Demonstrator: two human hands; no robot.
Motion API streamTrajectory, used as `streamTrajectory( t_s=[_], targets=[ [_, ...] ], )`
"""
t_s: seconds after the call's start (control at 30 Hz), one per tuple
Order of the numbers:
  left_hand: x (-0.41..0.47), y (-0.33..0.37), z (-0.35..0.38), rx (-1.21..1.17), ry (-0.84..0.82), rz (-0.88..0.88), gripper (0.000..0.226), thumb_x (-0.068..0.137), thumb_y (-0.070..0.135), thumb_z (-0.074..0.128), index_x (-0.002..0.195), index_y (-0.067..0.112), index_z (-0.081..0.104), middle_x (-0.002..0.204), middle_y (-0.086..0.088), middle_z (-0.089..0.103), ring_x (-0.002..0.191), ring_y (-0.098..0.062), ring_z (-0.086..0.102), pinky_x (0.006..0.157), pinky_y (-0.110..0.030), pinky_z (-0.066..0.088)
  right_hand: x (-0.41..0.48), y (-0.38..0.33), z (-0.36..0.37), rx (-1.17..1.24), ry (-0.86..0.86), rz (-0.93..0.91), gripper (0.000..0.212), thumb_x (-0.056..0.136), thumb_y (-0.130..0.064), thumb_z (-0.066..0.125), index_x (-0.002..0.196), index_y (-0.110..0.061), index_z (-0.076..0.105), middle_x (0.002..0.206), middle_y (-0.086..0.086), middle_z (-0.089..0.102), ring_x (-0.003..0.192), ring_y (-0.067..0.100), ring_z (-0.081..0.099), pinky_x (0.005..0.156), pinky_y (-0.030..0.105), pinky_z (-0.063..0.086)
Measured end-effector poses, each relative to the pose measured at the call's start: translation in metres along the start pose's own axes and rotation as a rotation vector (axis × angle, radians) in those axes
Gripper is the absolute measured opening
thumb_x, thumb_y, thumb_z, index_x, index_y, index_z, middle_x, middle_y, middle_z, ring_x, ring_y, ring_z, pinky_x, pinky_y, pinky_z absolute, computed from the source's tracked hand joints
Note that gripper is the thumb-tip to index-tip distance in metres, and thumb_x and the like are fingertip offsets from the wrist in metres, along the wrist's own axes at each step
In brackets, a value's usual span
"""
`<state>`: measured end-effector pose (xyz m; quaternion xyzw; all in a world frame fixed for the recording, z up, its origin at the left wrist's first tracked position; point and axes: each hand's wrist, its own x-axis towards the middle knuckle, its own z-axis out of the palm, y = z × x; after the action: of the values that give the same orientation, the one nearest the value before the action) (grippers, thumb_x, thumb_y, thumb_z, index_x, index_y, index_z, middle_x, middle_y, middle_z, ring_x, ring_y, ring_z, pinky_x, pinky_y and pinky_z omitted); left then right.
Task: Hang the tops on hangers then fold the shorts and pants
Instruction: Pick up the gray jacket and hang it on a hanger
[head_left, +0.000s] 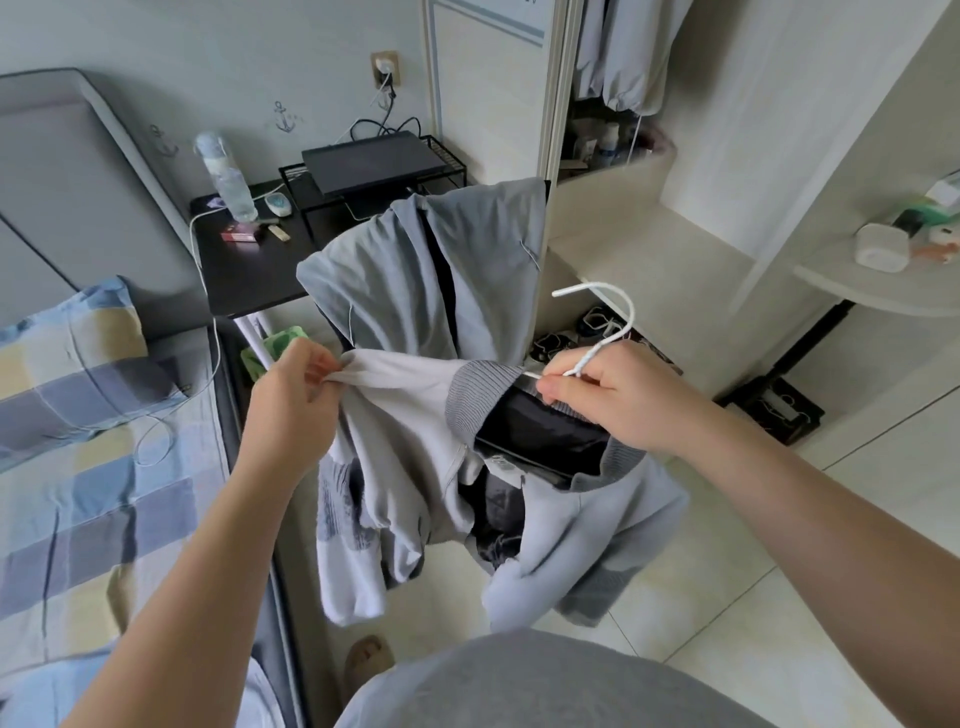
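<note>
Nearest me, the pale grey jacket (410, 441) hangs in the air between my hands, above the floor and just right of the bed (78, 519). My left hand (293, 400) pinches its shoulder cloth between thumb and fingers and draws it out leftward, I judge so the shoulder can settle over the hanger's arm. My right hand (610, 402) is curled round the neck of the white hanger (597, 354) at the ribbed collar, bearing the weight, with the hook free above. The hanger's arms are hidden inside the cloth. Just beyond, another grey garment (415, 270) lies draped over something I cannot make out. Farther left stands the black worktop (244, 280). Far right is the open wardrobe (753, 130), where clothes hang.
</note>
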<state>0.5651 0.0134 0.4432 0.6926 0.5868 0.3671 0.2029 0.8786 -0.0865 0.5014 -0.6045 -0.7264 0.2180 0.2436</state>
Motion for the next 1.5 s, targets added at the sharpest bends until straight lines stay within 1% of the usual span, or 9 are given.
streamTrajectory(
  t_s=[0.27, 0.5, 0.77, 0.93, 1.03, 1.17, 1.27, 1.4, 1.5],
  targets=[
    [0.005, 0.004, -0.012, -0.120, 0.075, 0.015, 0.034, 0.094, 0.005, 0.051, 0.092, 0.037, 0.064, 0.095, 0.007, 0.068, 0.084, -0.014, 0.063, 0.071, -0.026, 0.044, 0.005, -0.002, 0.005, 0.099, -0.093, -0.013, 0.027, 0.099, -0.035, 0.056, 0.074, -0.028, 0.065, 0.054, 0.000, 0.047, 0.051, 0.007, 0.040, 0.056, 0.033, 0.034],
    [0.010, 0.020, -0.019, -0.130, 0.134, 0.046, 0.036, 0.096, 0.004, 0.042, 0.089, 0.031, 0.064, 0.082, 0.008, 0.065, 0.065, 0.003, 0.056, 0.056, -0.005, 0.039, 0.006, 0.002, 0.006, -0.049, -0.110, 0.019, 0.030, 0.098, -0.040, 0.055, 0.070, -0.031, 0.060, 0.053, -0.008, 0.049, 0.053, 0.009, 0.046, 0.059, 0.033, 0.040],
    [-0.005, 0.050, -0.010, -0.024, -0.523, 0.329, 0.017, 0.089, 0.027, 0.074, 0.105, 0.033, 0.073, 0.103, 0.021, 0.070, 0.099, 0.003, 0.064, 0.086, -0.012, 0.047, 0.004, -0.003, 0.019, 0.069, -0.018, 0.008, 0.035, 0.095, -0.045, 0.054, 0.069, -0.024, 0.064, 0.041, -0.010, 0.040, 0.041, 0.009, 0.037, 0.047, 0.020, 0.029],
    [-0.021, 0.053, 0.015, -0.083, -0.410, 0.403, 0.014, 0.095, 0.009, 0.066, 0.105, 0.014, 0.073, 0.088, 0.008, 0.065, 0.085, -0.009, 0.060, 0.078, -0.023, 0.047, 0.008, 0.001, 0.018, 0.167, 0.007, 0.003, 0.032, 0.088, -0.053, 0.056, 0.075, -0.027, 0.069, 0.047, -0.008, 0.046, 0.045, 0.009, 0.035, 0.050, 0.025, 0.029],
    [-0.024, 0.050, 0.016, -0.129, -0.343, 0.409, 0.013, 0.096, 0.005, 0.063, 0.101, 0.012, 0.072, 0.080, 0.005, 0.057, 0.078, -0.014, 0.055, 0.071, -0.022, 0.041, 0.007, 0.009, 0.018, 0.330, 0.105, 0.015, 0.005, 0.082, -0.039, 0.072, 0.086, -0.036, 0.071, 0.082, -0.002, 0.069, 0.071, 0.018, 0.059, 0.065, 0.021, 0.043],
    [-0.018, 0.043, 0.007, -0.179, -0.265, 0.378, 0.016, 0.095, 0.003, 0.063, 0.099, 0.016, 0.072, 0.081, -0.002, 0.058, 0.079, -0.013, 0.054, 0.074, -0.024, 0.043, -0.006, 0.038, 0.008, 0.382, -0.011, 0.134, 0.042, 0.076, -0.039, 0.075, 0.112, -0.050, 0.058, 0.113, -0.015, 0.065, 0.101, -0.004, 0.061, 0.084, 0.011, 0.046],
    [-0.011, 0.035, -0.003, -0.192, -0.217, 0.369, 0.025, 0.095, 0.002, 0.063, 0.098, 0.026, 0.069, 0.083, -0.003, 0.059, 0.082, -0.012, 0.055, 0.074, -0.021, 0.042, -0.023, 0.075, 0.007, 0.279, -0.200, 0.313, 0.026, 0.082, -0.033, 0.079, 0.105, -0.038, 0.066, 0.105, -0.015, 0.072, 0.102, 0.001, 0.066, 0.089, 0.022, 0.049],
    [-0.006, 0.025, -0.010, -0.222, -0.191, 0.328, 0.032, 0.094, 0.006, 0.063, 0.095, 0.037, 0.069, 0.087, -0.001, 0.062, 0.086, -0.015, 0.058, 0.077, -0.016, 0.043, -0.033, 0.102, 0.010, 0.140, -0.235, 0.362, 0.025, 0.090, -0.024, 0.073, 0.084, -0.002, 0.062, 0.072, -0.002, 0.053, 0.070, 0.011, 0.048, 0.063, 0.030, 0.037],
    [-0.005, 0.019, -0.011, -0.202, -0.181, 0.321, 0.021, 0.093, 0.019, 0.060, 0.093, 0.038, 0.067, 0.085, 0.003, 0.059, 0.085, -0.014, 0.056, 0.077, -0.019, 0.041, -0.032, 0.101, 0.008, 0.159, -0.309, 0.378, 0.019, 0.092, -0.020, 0.070, 0.098, -0.002, 0.068, 0.087, 0.021, 0.067, 0.078, 0.022, 0.062, 0.072, 0.034, 0.046]
  ],
)
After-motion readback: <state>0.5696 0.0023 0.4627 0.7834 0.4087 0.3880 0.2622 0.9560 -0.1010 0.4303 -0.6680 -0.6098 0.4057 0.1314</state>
